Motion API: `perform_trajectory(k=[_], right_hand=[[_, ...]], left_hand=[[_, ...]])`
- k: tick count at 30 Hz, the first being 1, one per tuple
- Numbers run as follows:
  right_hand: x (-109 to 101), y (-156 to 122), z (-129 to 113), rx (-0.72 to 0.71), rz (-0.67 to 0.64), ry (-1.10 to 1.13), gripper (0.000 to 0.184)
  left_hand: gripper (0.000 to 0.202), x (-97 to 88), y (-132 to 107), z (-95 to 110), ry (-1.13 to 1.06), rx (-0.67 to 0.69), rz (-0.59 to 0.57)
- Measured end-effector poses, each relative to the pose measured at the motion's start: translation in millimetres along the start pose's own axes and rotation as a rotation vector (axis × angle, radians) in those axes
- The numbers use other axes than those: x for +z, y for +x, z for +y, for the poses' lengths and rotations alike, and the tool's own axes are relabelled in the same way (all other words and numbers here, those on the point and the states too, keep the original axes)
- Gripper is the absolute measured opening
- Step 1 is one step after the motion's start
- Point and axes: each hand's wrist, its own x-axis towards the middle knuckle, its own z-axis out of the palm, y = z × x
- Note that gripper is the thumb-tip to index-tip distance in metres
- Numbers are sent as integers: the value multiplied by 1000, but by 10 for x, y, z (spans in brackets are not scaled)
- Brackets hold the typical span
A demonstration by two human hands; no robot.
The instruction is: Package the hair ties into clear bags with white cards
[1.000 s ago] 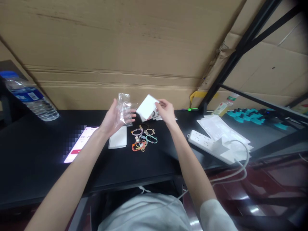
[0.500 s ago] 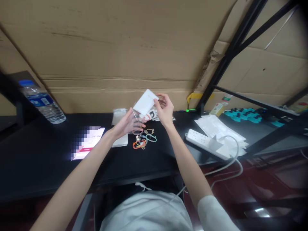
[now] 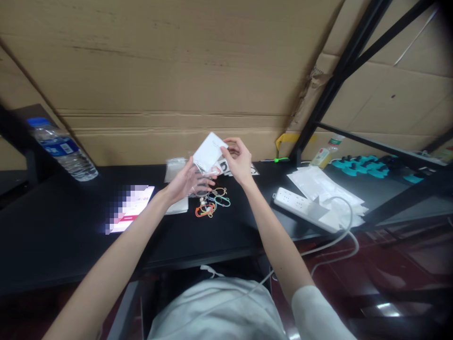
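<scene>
A white card [image 3: 210,150] is held tilted above the back of the black table, and my right hand [image 3: 238,159] pinches it by its right edge. Its lower left part lies in or against a clear plastic bag [image 3: 201,171]; how deep it sits I cannot tell. My left hand [image 3: 187,180] grips the bag at its left side, thumb on top and the other fingers spread beneath. Just below the hands lie several coloured hair ties [image 3: 205,210], in orange, teal and tan. A stack of white cards [image 3: 178,207] is partly covered by my left hand.
More clear bags [image 3: 175,168] lie behind my left hand. To the left are a lit phone [image 3: 136,208] and a water bottle [image 3: 65,150]. On the right, a white power strip [image 3: 300,208] with a cable sits beside white packets [image 3: 318,184]. Cardboard [image 3: 177,71] walls the back.
My right hand and the white card have shifted slightly left, bringing the card closer over the bag and my left hand. The left hand has barely moved.
</scene>
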Motion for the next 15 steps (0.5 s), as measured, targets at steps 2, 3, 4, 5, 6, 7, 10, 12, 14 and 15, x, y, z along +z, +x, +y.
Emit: perform_trajectory(k=[2,3,4,5,6,7,10,12,14,15], right_hand=[[-5,-7,-22,2,-32,-15,31],[-14,-6,-27,-2,-36,-16,31],[-24,-2,-29,-10,-34,-14,30],[-34,3,-27,-19,-30,-11,29],[-42,7,-25,-24,-29,-9,29],[-47,11,-23,-27,-36,-9,28],[-36,10,-31,-28,-100,-14,27],[-13,-1,-48,-42,-148,-5,27],[17,-19,-67,-54,-163,6,26],[32,-30,-75,-51,-157,6,26]], left_hand=[[80,3,3,2,-41,2,6],[80,7,2,7,-61,0,9],[80,12,0,13,-80,-3,15],[80,18,-2,18,-96,-6,23],[81,23,-5,21,-108,-10,33],[82,26,-6,21,-116,-14,44],[82,24,-3,3,-128,-17,58],[82,13,8,-21,-132,-21,43],[84,-3,23,-50,-139,-24,19],[86,-12,30,-64,-141,-20,11]])
